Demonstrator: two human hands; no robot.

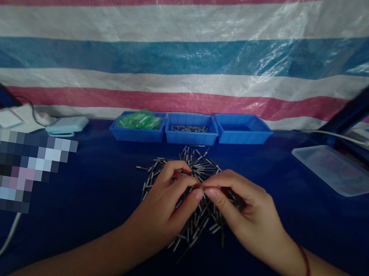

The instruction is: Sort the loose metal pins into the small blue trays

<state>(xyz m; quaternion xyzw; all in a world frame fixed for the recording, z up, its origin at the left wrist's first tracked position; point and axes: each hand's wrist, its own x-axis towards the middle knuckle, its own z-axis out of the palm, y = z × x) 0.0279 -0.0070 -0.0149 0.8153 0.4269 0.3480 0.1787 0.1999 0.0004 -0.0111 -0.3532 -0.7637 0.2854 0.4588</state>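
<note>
A loose pile of thin metal blind rivets (194, 228) lies on the dark blue table, directly under both hands. Above its middle, my left hand (164, 202) pinches with thumb and index finger, the other fingers curled. The fingertips of my right hand (253, 209) are pressed together too and meet those of the left. Whatever sits between the fingertips is tiny and mostly covered, so I cannot make it out. Behind the pile, the middle blue bin (191, 138) contains more rivets.
A left blue bin (135, 136) holds green plastic bags (140, 120); a third blue bin (242, 135) stands at right. A clear plastic lid (340, 172) lies far right. A power strip (27, 115), light-blue case (67, 125) and white cable (7, 240) are left. Striped sheeting (181, 67) hangs behind.
</note>
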